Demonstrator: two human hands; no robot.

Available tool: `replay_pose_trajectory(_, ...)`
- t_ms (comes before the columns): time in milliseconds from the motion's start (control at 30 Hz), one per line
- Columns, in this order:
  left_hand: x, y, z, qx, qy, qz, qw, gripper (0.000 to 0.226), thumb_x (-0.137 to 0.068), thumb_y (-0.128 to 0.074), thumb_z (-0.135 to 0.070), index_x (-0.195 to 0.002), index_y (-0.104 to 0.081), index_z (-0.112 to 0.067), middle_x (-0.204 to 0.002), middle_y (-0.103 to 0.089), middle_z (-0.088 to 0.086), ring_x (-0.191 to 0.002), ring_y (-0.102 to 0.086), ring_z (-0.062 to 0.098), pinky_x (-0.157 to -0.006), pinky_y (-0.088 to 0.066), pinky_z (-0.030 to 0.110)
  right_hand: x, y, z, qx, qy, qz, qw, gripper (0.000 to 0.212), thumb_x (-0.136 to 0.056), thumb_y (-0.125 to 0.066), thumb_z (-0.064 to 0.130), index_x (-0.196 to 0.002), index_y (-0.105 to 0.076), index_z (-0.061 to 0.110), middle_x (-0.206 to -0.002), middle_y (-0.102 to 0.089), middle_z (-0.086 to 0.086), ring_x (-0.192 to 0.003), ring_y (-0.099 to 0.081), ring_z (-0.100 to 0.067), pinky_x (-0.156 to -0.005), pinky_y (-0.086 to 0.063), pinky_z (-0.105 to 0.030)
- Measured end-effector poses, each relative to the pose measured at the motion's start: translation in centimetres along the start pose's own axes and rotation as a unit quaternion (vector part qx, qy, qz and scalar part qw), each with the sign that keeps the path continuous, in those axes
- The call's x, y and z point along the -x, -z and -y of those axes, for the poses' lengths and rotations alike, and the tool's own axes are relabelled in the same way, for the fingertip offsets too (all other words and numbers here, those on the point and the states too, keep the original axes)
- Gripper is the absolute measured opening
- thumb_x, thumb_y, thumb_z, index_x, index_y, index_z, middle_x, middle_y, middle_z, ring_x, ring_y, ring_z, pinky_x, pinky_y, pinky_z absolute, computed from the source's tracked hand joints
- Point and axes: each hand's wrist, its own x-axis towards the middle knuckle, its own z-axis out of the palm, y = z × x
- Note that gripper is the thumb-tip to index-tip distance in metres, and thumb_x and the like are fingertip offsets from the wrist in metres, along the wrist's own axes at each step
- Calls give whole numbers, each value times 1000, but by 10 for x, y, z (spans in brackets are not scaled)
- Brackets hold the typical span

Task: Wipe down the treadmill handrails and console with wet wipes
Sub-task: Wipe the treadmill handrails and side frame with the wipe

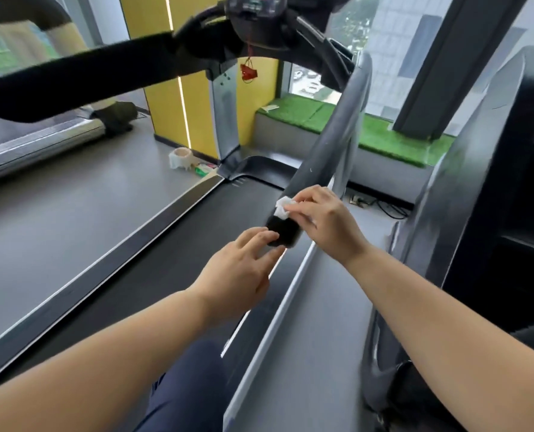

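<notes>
The treadmill's right handrail (318, 157) runs from the console (256, 14) down to its black end at centre. My right hand (325, 219) pinches a small white wet wipe (282, 207) against the side of that rail, just above its end. My left hand (240, 269) reaches in from below with fingers spread and fairly straight, its fingertips touching the black rail end; it holds nothing. The left handrail (81, 76) crosses the upper left, blurred.
The treadmill belt (153, 263) lies below my hands, with silver side rails. On the floor near the yellow pillar (178, 73) sit a tape roll (180, 157) and a green packet (204, 170). A red safety clip (248, 71) hangs under the console. Another machine (509, 182) stands close on the right.
</notes>
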Motion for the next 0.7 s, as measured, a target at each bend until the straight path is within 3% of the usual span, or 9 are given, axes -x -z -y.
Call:
replay_pose_trajectory(167,-1,-7,-7,-23,18,15,999,50,-76,-37,-23,-111,-69,-6,-122,-61,21,-116,-57,38,-77,-58,43,-8,0,-3,9,-52,-37,998,16,-84,-61,11,-88,-74,3,-87,-65,-12,-79,-62,-33,-81,-39,-20)
replay_pose_trajectory(267,-5,-15,-10,-16,23,-4,1000,51,-75,-39,-22,-113,-68,-6,-121,-61,20,-120,-44,33,-83,-56,40,1,-6,14,-12,21,-1,1000,22,-89,-56,18,-93,-75,8,-91,-65,-9,-82,-58,-26,-84,-40,-20)
replay_pose_trajectory(367,-5,-19,-9,-33,7,-19,999,50,-74,-39,-22,-110,-70,-7,-120,-62,18,-119,-44,32,-87,-54,39,1,-1,5,-13,50,19,998,20,-89,-56,13,-91,-75,6,-89,-65,-10,-79,-58,-28,-81,-43,-23)
replay_pose_trajectory(467,-7,-20,-8,-48,7,-29,998,50,-74,-38,-24,-109,-71,-11,-119,-61,14,-117,-44,31,-83,-56,37,-12,10,-16,29,-18,-13,999,12,-82,-63,4,-85,-75,5,-83,-66,-10,-74,-59,-33,-78,-48,-30)
replay_pose_trajectory(533,-10,-22,-11,-36,19,-50,998,48,-75,-40,-23,-110,-70,-10,-119,-56,14,-115,-44,32,-80,-56,38,-16,15,-12,16,-23,-31,999,14,-85,-61,8,-88,-75,8,-83,-66,-8,-77,-58,-30,-78,-50,-36)
replay_pose_trajectory(633,-12,-27,-12,-22,27,-77,996,48,-76,-41,-20,-113,-68,-7,-118,-57,17,-114,-44,33,-82,-56,41,-5,9,11,-24,69,31,997,25,-91,-52,21,-98,-75,14,-90,-66,-4,-85,-54,-18,-84,-44,-26)
replay_pose_trajectory(700,-11,-29,-10,-20,22,-85,996,48,-76,-42,-18,-116,-66,-7,-121,-54,17,-116,-43,34,-84,-55,43,0,6,12,-26,79,64,994,30,-91,-49,28,-100,-76,16,-96,-64,-5,-93,-50,-13,-87,-44,-23)
